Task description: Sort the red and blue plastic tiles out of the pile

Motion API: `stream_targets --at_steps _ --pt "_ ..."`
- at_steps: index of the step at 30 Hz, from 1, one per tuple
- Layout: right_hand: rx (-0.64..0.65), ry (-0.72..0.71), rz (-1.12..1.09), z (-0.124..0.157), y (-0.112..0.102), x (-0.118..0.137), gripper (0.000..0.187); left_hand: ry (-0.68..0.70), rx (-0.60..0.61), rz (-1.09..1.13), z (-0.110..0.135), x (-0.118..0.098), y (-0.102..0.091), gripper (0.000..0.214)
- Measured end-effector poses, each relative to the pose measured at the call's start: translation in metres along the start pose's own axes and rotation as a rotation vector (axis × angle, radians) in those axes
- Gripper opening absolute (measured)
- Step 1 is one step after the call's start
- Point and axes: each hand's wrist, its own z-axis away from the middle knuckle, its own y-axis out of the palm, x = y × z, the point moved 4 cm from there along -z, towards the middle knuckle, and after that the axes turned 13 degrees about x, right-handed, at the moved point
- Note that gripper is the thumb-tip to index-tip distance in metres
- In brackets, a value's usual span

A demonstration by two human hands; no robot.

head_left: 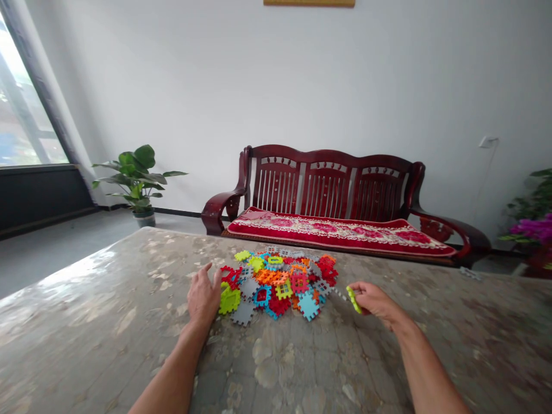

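A pile of flat plastic interlocking tiles with notched edges lies on the table, in red, orange, blue, grey and lime green. At the pile's left side rests my left hand [203, 294], its fingers apart and nothing in them. Closest to it are a lime-green tile [229, 299] and a red tile [230, 277]; whether the thumb touches either I cannot tell. To the right of the pile, my right hand [371, 300] pinches a lime-green interlocking tile [353, 300], seen nearly edge-on. A light blue tile [308, 306] and a grey tile [244, 314] lie along the pile's near edge.
A patterned, glossy cover lies over the table [276, 374]. One grey tile [470, 273] sits apart near the far right edge. Beyond the table stand a dark red wooden bench [325, 190] with a red cushion [328, 230] and a potted plant [144, 218].
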Motion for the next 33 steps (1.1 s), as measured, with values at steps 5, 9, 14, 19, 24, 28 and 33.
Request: stream_targets --at_steps 5,9,14,19,24,28,33 --pt "0.023 -0.194 -0.188 0.006 0.027 0.037 0.042 0.018 0.111 0.115 -0.01 0.007 0.017 0.054" --pt "-0.024 -0.344 -0.253 -0.014 0.081 0.065 0.037 0.063 0.191 0.068 -0.01 0.0 0.022 0.051" --pt "-0.083 -0.508 -0.208 -0.036 0.133 0.086 0.038 0.076 0.189 0.019 -0.006 -0.005 0.018 0.047" --pt "-0.224 -0.602 0.03 -0.046 0.112 0.083 0.038 0.08 0.191 -0.018 -0.004 -0.007 0.016 0.046" --pt "-0.449 -0.409 0.245 -0.078 0.038 0.045 0.044 0.091 0.206 -0.084 -0.002 -0.011 0.017 0.043" --pt "-0.427 -0.25 0.516 -0.11 0.001 0.025 0.045 0.091 0.209 -0.115 -0.003 -0.01 0.019 0.042" --pt "-0.3 -0.222 0.626 -0.139 -0.003 0.023 0.046 0.108 0.203 -0.127 -0.005 -0.007 0.021 0.042"
